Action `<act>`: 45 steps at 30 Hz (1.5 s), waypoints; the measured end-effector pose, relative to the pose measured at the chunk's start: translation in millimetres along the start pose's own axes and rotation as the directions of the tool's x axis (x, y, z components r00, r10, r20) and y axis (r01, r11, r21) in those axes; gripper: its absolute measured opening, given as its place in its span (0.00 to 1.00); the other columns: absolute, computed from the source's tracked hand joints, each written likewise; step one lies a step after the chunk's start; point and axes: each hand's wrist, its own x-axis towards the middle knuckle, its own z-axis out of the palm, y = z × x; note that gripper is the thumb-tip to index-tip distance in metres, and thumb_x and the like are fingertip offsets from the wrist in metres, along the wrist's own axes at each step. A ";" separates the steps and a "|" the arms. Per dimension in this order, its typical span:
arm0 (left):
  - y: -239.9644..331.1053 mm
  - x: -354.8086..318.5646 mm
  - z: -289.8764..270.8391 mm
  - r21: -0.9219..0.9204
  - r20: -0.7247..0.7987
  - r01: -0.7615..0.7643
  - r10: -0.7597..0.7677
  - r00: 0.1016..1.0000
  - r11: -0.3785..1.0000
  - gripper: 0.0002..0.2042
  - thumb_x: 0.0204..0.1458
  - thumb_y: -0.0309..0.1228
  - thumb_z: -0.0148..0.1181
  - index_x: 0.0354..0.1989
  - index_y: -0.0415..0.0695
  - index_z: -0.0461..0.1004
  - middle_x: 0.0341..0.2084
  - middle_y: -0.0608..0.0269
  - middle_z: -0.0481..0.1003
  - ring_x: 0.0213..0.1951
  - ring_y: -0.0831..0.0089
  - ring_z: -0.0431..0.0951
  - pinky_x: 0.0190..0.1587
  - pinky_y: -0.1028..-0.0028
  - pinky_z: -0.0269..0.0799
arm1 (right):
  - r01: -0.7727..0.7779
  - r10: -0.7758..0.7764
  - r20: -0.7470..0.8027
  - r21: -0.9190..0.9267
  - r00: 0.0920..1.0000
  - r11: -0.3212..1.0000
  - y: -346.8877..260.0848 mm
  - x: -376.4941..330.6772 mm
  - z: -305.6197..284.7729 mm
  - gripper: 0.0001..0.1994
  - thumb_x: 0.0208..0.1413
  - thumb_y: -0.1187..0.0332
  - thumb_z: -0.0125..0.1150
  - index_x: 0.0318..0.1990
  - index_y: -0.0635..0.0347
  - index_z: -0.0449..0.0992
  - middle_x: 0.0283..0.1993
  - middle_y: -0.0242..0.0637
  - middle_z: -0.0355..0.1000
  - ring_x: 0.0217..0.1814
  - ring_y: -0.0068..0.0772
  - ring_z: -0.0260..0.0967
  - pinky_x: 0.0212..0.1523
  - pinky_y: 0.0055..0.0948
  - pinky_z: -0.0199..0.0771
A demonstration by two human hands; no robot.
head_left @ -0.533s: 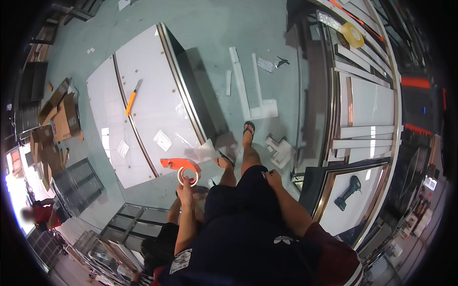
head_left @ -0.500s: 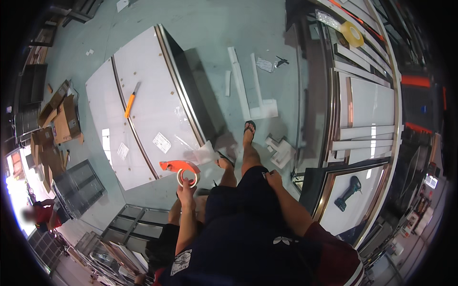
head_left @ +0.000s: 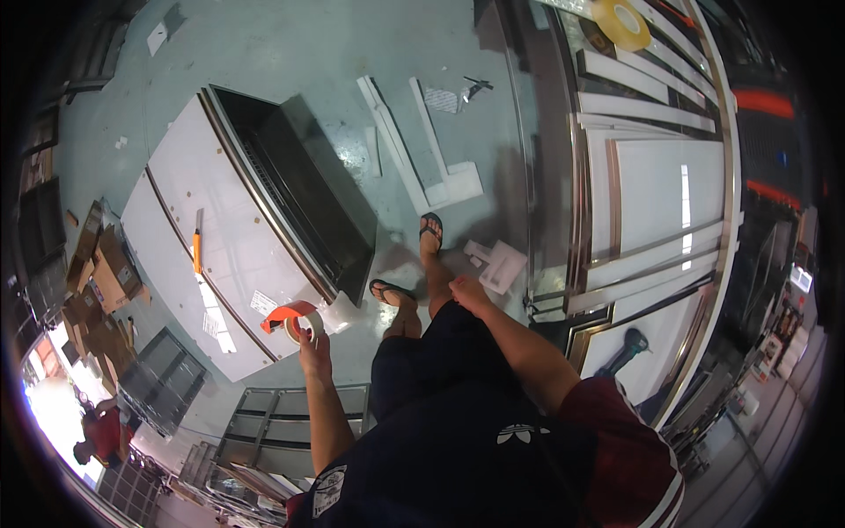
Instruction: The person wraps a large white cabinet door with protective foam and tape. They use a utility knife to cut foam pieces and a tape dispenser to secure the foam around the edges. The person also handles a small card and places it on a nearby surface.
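My left hand (head_left: 314,354) is closed around an orange-red tape dispenser (head_left: 297,309) with a pale tape roll on it. Both are held over the near corner of a large white-topped cabinet (head_left: 238,238). On that top lies an orange utility knife (head_left: 197,252), blade out, pointing away from me. My right hand (head_left: 469,295) is at the hem of my dark shorts, fingers curled. Whether anything is inside those fingers is hidden.
White foam pieces (head_left: 454,184) lie on the floor ahead. On the right, a rack (head_left: 669,198) bears panels and strips, a yellow tape roll (head_left: 621,24) and a cordless drill (head_left: 628,350). Cardboard boxes (head_left: 113,273) stand at left. A person in red (head_left: 107,433) is far left.
The view has shifted, showing the cabinet's dark open side more fully. My left hand has moved left with the tape dispenser. My right hand has moved forward along the shorts. The knife remains lying on the cabinet.
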 end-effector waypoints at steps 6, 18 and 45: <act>-1.7 10.9 7.3 0.025 -0.034 0.028 -0.027 0.999 0.999 0.26 0.66 0.45 0.58 0.58 0.32 0.66 0.51 0.52 0.69 0.52 0.59 0.75 0.54 0.64 0.77 | 0.019 -0.025 0.070 0.081 0.997 0.997 5.2 15.7 -6.5 0.19 0.58 0.53 0.58 0.41 0.63 0.78 0.38 0.52 0.79 0.44 0.55 0.78 0.47 0.46 0.76; -1.9 135.5 -22.3 0.346 -0.133 -0.022 0.072 0.989 0.938 0.25 0.64 0.44 0.61 0.53 0.30 0.70 0.47 0.52 0.74 0.45 0.62 0.79 0.47 0.67 0.81 | -0.261 0.280 -0.057 0.225 0.958 0.939 49.0 32.8 -25.3 0.22 0.56 0.53 0.60 0.46 0.66 0.77 0.44 0.55 0.80 0.51 0.51 0.79 0.54 0.44 0.75; 29.7 153.1 -66.4 0.652 -0.319 -0.195 0.499 0.805 0.732 0.31 0.64 0.47 0.58 0.68 0.37 0.63 0.59 0.52 0.70 0.60 0.60 0.71 0.59 0.67 0.72 | -0.604 0.592 -0.121 -0.108 0.796 0.790 342.6 448.4 115.4 0.30 0.47 0.57 0.73 0.56 0.68 0.77 0.60 0.56 0.74 0.66 0.54 0.68 0.54 0.40 0.80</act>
